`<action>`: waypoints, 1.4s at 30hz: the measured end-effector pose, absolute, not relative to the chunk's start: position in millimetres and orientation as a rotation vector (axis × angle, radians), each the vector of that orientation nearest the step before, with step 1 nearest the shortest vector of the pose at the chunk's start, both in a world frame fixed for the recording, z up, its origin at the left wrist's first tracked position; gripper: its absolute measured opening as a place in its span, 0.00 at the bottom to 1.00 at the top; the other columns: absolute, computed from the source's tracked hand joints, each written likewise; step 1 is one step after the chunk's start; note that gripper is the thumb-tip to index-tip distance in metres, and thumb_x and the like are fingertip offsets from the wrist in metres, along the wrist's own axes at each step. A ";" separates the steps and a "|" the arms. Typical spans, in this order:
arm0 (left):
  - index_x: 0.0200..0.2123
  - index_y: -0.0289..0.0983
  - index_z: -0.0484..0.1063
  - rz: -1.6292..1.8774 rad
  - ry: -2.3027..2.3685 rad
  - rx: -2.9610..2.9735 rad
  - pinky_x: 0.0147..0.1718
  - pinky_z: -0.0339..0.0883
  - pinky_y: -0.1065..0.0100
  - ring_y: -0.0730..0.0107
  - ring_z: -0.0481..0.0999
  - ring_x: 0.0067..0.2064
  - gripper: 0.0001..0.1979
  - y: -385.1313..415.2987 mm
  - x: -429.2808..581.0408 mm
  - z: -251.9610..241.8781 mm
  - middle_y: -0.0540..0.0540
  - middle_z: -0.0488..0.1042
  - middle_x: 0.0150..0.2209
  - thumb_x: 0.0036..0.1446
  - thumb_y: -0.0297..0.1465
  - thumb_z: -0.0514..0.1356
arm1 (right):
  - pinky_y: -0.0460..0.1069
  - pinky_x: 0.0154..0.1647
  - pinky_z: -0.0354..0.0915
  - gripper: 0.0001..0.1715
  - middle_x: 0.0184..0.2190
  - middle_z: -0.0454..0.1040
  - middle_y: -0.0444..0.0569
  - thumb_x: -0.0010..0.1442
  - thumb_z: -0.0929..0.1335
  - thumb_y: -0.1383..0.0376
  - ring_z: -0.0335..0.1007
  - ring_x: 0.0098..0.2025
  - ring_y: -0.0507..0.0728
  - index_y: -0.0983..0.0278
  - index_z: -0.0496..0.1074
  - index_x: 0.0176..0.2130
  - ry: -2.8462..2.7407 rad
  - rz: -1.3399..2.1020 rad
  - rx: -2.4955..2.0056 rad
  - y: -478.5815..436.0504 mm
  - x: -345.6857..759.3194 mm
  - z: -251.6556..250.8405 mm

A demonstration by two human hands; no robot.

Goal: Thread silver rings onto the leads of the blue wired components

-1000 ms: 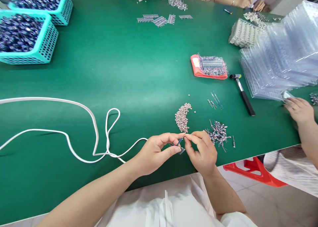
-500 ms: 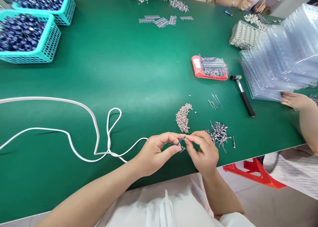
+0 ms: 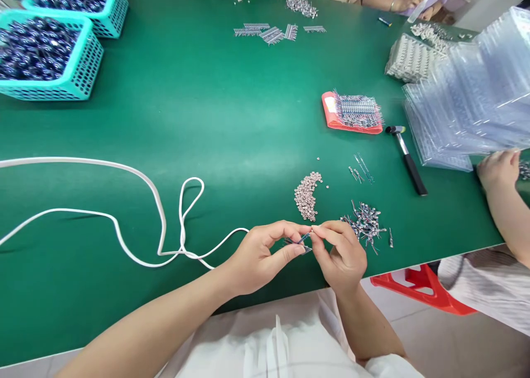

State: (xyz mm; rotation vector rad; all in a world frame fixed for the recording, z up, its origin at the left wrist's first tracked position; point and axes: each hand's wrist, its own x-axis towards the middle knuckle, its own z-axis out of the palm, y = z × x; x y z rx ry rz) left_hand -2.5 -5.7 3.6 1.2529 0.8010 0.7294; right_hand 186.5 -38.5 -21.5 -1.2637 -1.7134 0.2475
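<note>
My left hand (image 3: 259, 256) pinches a small blue component with thin metal leads (image 3: 301, 240) just above the near edge of the green table (image 3: 215, 118). My right hand (image 3: 342, 254) meets it from the right, thumb and forefinger pinched at the component's tip on something too small to name. Just beyond my fingers lies a curved heap of small pinkish discs (image 3: 306, 195). To the right of my right hand sits a loose pile of leaded components (image 3: 364, 223).
A white cable (image 3: 124, 212) loops across the left. Teal baskets (image 3: 78, 69) of blue parts stand far left. A red tray (image 3: 333, 118) of components, a small hammer (image 3: 408, 160) and stacked clear trays (image 3: 467, 102) lie right. Another person's hand (image 3: 497, 168) touches those trays; others work at the far edge.
My hands stay pinched together on the component, barely shifting. The other person's hand at the right has moved up to the clear trays.
</note>
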 end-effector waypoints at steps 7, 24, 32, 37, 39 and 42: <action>0.35 0.35 0.72 0.714 0.796 1.266 0.50 0.70 0.59 0.60 0.78 0.48 0.03 -2.1 -3.7 5.1 0.38 0.80 0.46 0.62 0.28 0.61 | 0.50 0.34 0.74 0.21 0.36 0.76 0.47 0.58 0.71 0.77 0.75 0.36 0.54 0.56 0.74 0.47 -1.716 0.312 -1.229 -38.8 186.8 -24.2; 0.35 0.35 0.72 0.707 0.818 1.337 0.45 0.70 0.63 0.64 0.78 0.43 0.03 1.0 -5.8 7.0 0.42 0.80 0.41 0.62 0.28 0.60 | 0.50 0.35 0.71 0.19 0.36 0.76 0.46 0.57 0.71 0.78 0.74 0.35 0.53 0.58 0.75 0.45 -1.704 0.553 -1.200 -38.3 192.5 -23.9; 0.37 0.36 0.72 0.710 0.797 1.342 0.47 0.71 0.61 0.63 0.79 0.45 0.04 -0.1 -6.8 4.5 0.41 0.80 0.43 0.63 0.30 0.60 | 0.49 0.35 0.70 0.17 0.35 0.75 0.45 0.58 0.70 0.77 0.73 0.34 0.53 0.58 0.76 0.43 -1.652 0.627 -1.234 -39.2 193.3 -24.7; 0.36 0.35 0.73 0.697 0.830 1.328 0.45 0.71 0.61 0.62 0.79 0.44 0.05 -0.2 -7.2 6.1 0.41 0.81 0.41 0.63 0.31 0.60 | 0.50 0.36 0.71 0.20 0.36 0.76 0.47 0.58 0.70 0.77 0.75 0.36 0.54 0.58 0.75 0.46 -1.710 0.565 -1.195 -40.0 194.0 -25.2; 0.36 0.35 0.73 0.697 0.844 1.318 0.45 0.71 0.61 0.62 0.79 0.43 0.05 0.3 -7.1 7.1 0.41 0.80 0.41 0.63 0.31 0.60 | 0.50 0.36 0.72 0.20 0.36 0.76 0.47 0.58 0.70 0.77 0.75 0.36 0.54 0.58 0.75 0.46 -1.721 0.564 -1.185 -39.8 194.2 -25.6; 0.36 0.35 0.72 0.697 0.853 1.308 0.44 0.72 0.61 0.62 0.79 0.43 0.05 0.7 -7.1 7.3 0.42 0.80 0.40 0.63 0.32 0.60 | 0.50 0.36 0.72 0.20 0.36 0.76 0.47 0.58 0.70 0.77 0.75 0.36 0.54 0.58 0.75 0.46 -1.723 0.560 -1.192 -39.4 194.5 -26.1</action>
